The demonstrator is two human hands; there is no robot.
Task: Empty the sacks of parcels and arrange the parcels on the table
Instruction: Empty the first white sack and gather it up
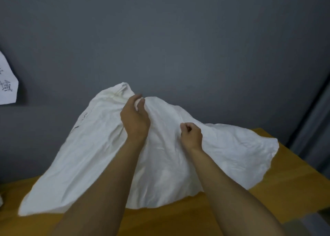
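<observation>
A: What is taking up most of the view?

B: A grey wall (pixel 196 39) is filling the background, and a yellow-brown wooden table (pixel 267 200) is running along beneath it.

A: And the sack?

B: The white cloth sack (pixel 80 155) is lying across the middle of the table. Its lower edge is resting on the wood and the rest is rising like a tent toward the wall. It is being pulled up from the top, which is why it is peaking rather than slumping flat.

A: Who is doing the pulling?

B: The person's two bare forearms are reaching in from the bottom. The left hand (pixel 134 120) is curling fingers and thumb round a fold at the peak, pinching it tight. The right hand (pixel 192 134), lower and to the right, is clenching a fistful of cloth, fingers fully closed on it.

A: Why two grips at different heights?

B: Most likely the person is raising one end so that the contents are sliding down toward the table, with the lower fist steadying the loose fabric.

A: Are any parcels showing?

B: None. The cloth is hiding whatever is inside, so how full it is cannot be told.

A: Anything smaller?

B: A white paper sheet (pixel 7 82) with dark handwritten characters is hanging on the wall at far left, well apart from the sack. A gathered hem (pixel 121 91) is sticking up just beside the left hand. Dark markings (pixel 84 118) are showing on the sack's left side, too blurred to read.
</observation>
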